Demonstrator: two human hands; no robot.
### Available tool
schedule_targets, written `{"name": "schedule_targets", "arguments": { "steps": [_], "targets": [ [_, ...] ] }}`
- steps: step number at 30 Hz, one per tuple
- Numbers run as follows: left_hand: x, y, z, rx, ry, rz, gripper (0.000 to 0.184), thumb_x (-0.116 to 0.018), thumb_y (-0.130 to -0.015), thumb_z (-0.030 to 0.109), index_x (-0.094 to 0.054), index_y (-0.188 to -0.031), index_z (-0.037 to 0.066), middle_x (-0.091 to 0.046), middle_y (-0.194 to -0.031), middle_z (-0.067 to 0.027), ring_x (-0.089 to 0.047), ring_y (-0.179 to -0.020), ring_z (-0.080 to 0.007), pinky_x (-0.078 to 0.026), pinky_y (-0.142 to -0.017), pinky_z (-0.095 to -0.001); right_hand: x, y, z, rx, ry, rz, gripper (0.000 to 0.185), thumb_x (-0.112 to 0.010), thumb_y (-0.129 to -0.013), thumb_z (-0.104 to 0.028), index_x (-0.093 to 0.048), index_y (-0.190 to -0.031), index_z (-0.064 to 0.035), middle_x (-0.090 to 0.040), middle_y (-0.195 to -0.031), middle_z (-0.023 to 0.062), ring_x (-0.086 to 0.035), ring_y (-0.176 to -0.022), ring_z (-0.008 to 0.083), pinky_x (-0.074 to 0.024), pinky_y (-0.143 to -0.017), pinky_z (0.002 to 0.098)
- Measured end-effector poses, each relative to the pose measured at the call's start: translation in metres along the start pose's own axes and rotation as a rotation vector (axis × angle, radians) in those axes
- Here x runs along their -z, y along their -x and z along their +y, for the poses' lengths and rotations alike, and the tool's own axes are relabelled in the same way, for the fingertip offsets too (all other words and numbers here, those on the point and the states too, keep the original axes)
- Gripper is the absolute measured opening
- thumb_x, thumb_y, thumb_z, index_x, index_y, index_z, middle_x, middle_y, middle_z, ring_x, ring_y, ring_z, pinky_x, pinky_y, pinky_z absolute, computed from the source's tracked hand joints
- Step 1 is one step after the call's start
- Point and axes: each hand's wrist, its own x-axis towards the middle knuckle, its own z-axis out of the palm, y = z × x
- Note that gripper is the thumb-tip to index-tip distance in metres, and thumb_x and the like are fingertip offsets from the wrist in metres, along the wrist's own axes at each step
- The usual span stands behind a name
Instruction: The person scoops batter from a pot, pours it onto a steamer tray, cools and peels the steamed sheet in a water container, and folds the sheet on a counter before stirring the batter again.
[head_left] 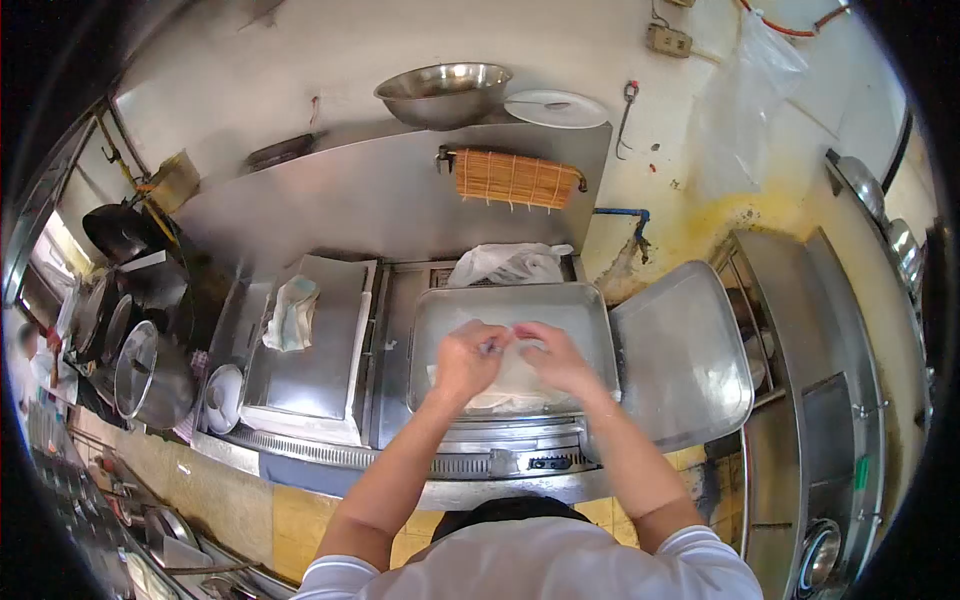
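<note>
My left hand (470,358) and my right hand (556,360) come together above a metal tray (425,320) on the counter in front of me. The fingers of both hands are bent into a pinch and nearly meet at the tips. What lies between them, if anything, is too small to make out. Beneath my hands a pale, whitish mass (515,388) covers part of the tray floor; its kind is unclear. Behind the tray sits a crumpled translucent plastic bag (508,264).
A second metal tray (685,365) leans out to the right. Left is a steel tray (300,385) with a folded cloth (293,312) on it, near a pot (155,375). A bamboo mat (515,178) hangs on the backsplash below a steel bowl (443,95).
</note>
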Motion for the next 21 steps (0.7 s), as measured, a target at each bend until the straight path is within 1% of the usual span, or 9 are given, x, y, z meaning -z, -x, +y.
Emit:
{"name": "schedule_targets", "arguments": {
  "steps": [2,5,6,8,11,14,17,19,21],
  "targets": [
    [0.0,-0.002,0.018,-0.03,-0.026,-0.018,0.016,-0.074,-0.08,-0.001,-0.078,-0.094,0.006,-0.076,-0.093,-0.0142,-0.074,-0.082,-0.0281,-0.057,-0.071,-0.037,-0.017,-0.012,-0.026,-0.287,-0.193,-0.116,0.032,-0.057,-0.091,-0.011,-0.069,-0.119,0.0006,-0.074,-0.118,0.0184,-0.069,-0.112,0.032,-0.0516,-0.099,0.0398],
    [0.03,-0.011,-0.007,-0.014,0.065,0.119,0.015,-0.073,-0.08,-0.003,-0.078,-0.093,0.004,-0.075,-0.089,-0.0158,-0.074,-0.08,-0.0283,-0.057,-0.07,-0.0384,-0.016,0.002,0.007,-0.499,0.247,-0.366,0.033,-0.054,-0.092,-0.006,-0.069,-0.12,0.0006,-0.073,-0.119,0.0187,-0.069,-0.114,0.0305,-0.0515,-0.098,0.0402],
    [0.043,-0.015,-0.003,0.056,0.005,0.157,0.014,-0.073,-0.081,-0.003,-0.077,-0.093,0.003,-0.075,-0.087,-0.016,-0.074,-0.079,-0.0283,-0.057,-0.07,-0.0384,-0.011,0.008,0.023,-0.494,0.326,-0.377,0.031,-0.053,-0.092,-0.006,-0.069,-0.118,0.001,-0.074,-0.117,0.0198,-0.069,-0.111,0.0317,-0.0517,-0.095,0.0413],
    [0.041,-0.01,-0.013,0.07,-0.004,0.161,0.011,-0.075,-0.082,-0.001,-0.077,-0.093,0.004,-0.075,-0.087,-0.0159,-0.074,-0.079,-0.0278,-0.057,-0.071,-0.0379,0.001,0.017,0.052,-0.482,0.487,-0.404,0.029,-0.052,-0.093,-0.007,-0.07,-0.114,0.0019,-0.074,-0.112,0.022,-0.071,-0.105,0.0341,-0.0522,-0.091,0.0436],
    [0.027,-0.003,-0.007,0.01,-0.009,0.091,0.01,-0.078,-0.083,0.003,-0.077,-0.093,0.004,-0.074,-0.087,-0.0149,-0.072,-0.078,-0.0279,-0.056,-0.07,-0.0372,-0.017,0.006,0.023,0.101,0.067,0.061,0.027,-0.051,-0.095,-0.011,-0.071,-0.106,0.0034,-0.074,-0.089,0.017,-0.069,-0.085,0.0274,-0.0535,-0.083,0.0409],
    [0.016,-0.006,0.014,-0.103,-0.034,0.083,0.011,-0.078,-0.083,0.001,-0.076,-0.093,0.002,-0.073,-0.085,-0.0153,-0.07,-0.073,-0.0289,-0.055,-0.067,-0.0369,-0.028,-0.024,-0.04,-0.085,-0.239,-0.085,0.031,-0.05,-0.094,-0.016,-0.07,-0.11,0.0032,-0.071,-0.103,0.0291,-0.068,-0.097,0.0481,-0.0532,-0.089,0.0479],
    [0.035,-0.016,-0.003,-0.13,-0.038,0.142,0.01,-0.075,-0.083,0.004,-0.077,-0.093,0.007,-0.071,-0.085,-0.0148,-0.071,-0.077,-0.0327,-0.056,-0.068,-0.0405,-0.041,-0.013,0.014,-0.241,0.134,-0.222,0.03,-0.051,-0.094,-0.015,-0.07,-0.111,0.0015,-0.071,-0.106,0.0279,-0.067,-0.098,0.0478,-0.0536,-0.09,0.0485],
    [0.052,-0.014,-0.019,-0.005,-0.08,0.188,0.009,-0.073,-0.083,0.004,-0.077,-0.091,0.007,-0.072,-0.086,-0.0147,-0.071,-0.077,-0.0323,-0.056,-0.069,-0.041,-0.032,0.008,0.048,-0.348,0.391,-0.284,0.028,-0.053,-0.094,-0.016,-0.071,-0.107,0.0004,-0.071,-0.105,0.0269,-0.067,-0.096,0.0464,-0.0532,-0.09,0.051],
    [0.063,-0.003,-0.046,0.124,-0.147,0.217,0.009,-0.072,-0.083,0.004,-0.077,-0.089,0.008,-0.073,-0.086,-0.0145,-0.071,-0.077,-0.0321,-0.057,-0.07,-0.0415,-0.018,0.032,0.103,-0.356,0.505,-0.254,0.028,-0.054,-0.093,-0.019,-0.072,-0.103,-0.0002,-0.071,-0.103,0.0262,-0.068,-0.096,0.0452,-0.0532,-0.09,0.0524]
  ]
}}
